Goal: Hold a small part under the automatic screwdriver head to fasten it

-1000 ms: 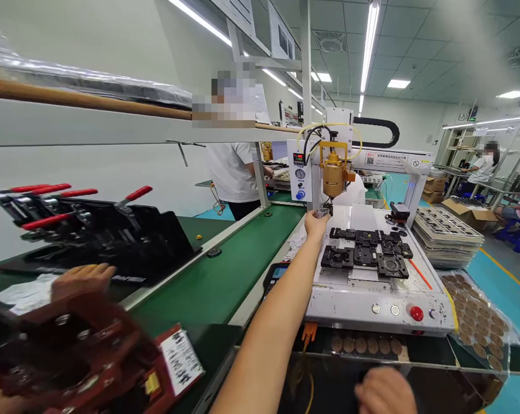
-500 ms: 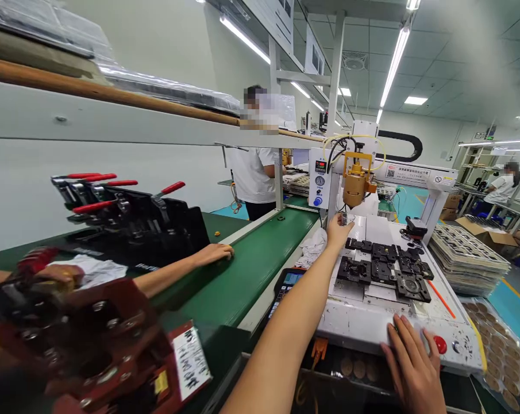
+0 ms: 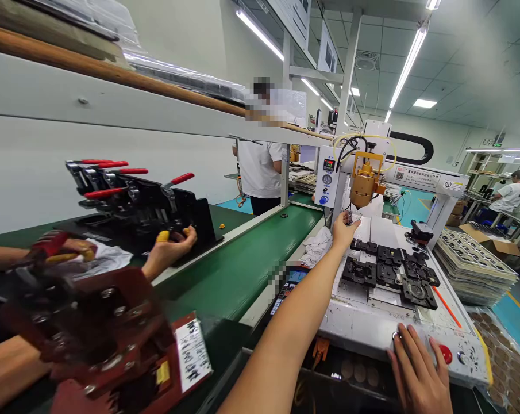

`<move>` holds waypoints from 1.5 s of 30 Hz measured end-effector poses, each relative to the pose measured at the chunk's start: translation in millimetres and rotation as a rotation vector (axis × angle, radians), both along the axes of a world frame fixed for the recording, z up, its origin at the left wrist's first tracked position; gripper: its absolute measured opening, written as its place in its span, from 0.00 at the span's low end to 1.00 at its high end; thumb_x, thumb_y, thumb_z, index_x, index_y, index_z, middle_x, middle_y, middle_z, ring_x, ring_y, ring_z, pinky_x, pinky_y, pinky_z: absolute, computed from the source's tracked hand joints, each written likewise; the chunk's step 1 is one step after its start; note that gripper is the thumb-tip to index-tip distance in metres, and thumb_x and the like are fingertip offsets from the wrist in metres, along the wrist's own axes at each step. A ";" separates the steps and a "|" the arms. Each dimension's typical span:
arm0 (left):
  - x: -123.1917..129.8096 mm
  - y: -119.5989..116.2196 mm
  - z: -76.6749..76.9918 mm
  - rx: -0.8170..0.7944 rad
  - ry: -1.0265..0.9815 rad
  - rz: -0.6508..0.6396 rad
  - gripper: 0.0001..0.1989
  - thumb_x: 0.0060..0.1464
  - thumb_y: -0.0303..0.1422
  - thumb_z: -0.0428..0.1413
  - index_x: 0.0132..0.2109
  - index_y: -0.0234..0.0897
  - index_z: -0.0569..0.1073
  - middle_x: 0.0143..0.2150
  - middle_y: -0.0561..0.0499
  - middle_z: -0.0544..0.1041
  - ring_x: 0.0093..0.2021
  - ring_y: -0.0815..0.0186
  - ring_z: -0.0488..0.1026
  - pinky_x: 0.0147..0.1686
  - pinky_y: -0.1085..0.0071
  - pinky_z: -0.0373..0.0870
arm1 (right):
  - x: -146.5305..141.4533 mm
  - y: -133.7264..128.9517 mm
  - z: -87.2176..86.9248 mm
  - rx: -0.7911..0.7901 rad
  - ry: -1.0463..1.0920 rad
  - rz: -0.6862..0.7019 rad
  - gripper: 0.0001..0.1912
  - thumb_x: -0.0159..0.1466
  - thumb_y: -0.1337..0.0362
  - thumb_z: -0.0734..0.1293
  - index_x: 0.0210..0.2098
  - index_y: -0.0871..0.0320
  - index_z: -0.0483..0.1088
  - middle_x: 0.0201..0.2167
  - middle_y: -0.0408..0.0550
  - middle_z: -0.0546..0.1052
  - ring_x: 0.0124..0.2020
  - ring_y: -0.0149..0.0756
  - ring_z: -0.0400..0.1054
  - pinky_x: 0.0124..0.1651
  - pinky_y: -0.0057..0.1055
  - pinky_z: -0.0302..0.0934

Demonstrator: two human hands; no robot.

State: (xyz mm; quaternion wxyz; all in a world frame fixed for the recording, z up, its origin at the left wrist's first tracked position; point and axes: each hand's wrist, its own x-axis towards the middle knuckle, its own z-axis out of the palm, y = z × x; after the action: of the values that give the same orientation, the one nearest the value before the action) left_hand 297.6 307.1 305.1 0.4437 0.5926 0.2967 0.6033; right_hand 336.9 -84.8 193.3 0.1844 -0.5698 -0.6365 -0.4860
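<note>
Since a moment ago, a co-worker's hand (image 3: 170,246) slid back along the green belt (image 3: 242,270). Left hand (image 3: 343,230) pinches a small part (image 3: 351,217) under the gold nozzle (image 3: 365,187); keep it steady there. Right hand (image 3: 417,371) lies flat, fingers spread, by the buttons.

Two bare forearms, no sleeves in view, bare hands, left hand (image 3: 343,232), right hand (image 3: 417,374), no gloves

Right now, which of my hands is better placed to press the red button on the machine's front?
Right, I'd say. Your right hand lies flat on the front panel, beside the red button; your left hand is stretched away, holding a small part under the gold head.
</note>
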 end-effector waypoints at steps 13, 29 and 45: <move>13.9 4.8 6.6 -0.004 -0.032 0.055 0.28 0.47 0.27 0.73 0.55 0.33 0.76 0.55 0.37 0.82 0.54 0.53 0.80 0.60 0.53 0.73 | 5.8 5.7 -6.5 0.039 0.005 0.026 0.15 0.71 0.62 0.72 0.54 0.61 0.80 0.59 0.57 0.82 0.56 0.47 0.80 0.82 0.49 0.41; 13.6 8.5 -1.1 0.027 -0.093 0.031 0.28 0.48 0.31 0.73 0.56 0.36 0.77 0.54 0.39 0.82 0.53 0.52 0.80 0.58 0.54 0.74 | -7.3 7.3 -15.1 0.062 0.210 0.010 0.15 0.71 0.67 0.71 0.56 0.58 0.78 0.59 0.56 0.82 0.57 0.47 0.80 0.79 0.47 0.48; 9.9 7.7 3.4 0.045 -0.085 0.047 0.29 0.49 0.30 0.72 0.58 0.38 0.76 0.56 0.40 0.82 0.54 0.52 0.79 0.58 0.54 0.75 | -6.4 6.6 -16.0 0.070 0.181 -0.024 0.15 0.70 0.69 0.72 0.56 0.56 0.78 0.55 0.55 0.84 0.52 0.49 0.82 0.76 0.52 0.54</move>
State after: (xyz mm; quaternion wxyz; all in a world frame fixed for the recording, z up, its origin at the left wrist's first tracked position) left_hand 307.5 314.8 308.5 0.4280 0.5693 0.2776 0.6447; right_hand 330.5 -78.2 177.4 0.2554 -0.6121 -0.5930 -0.4566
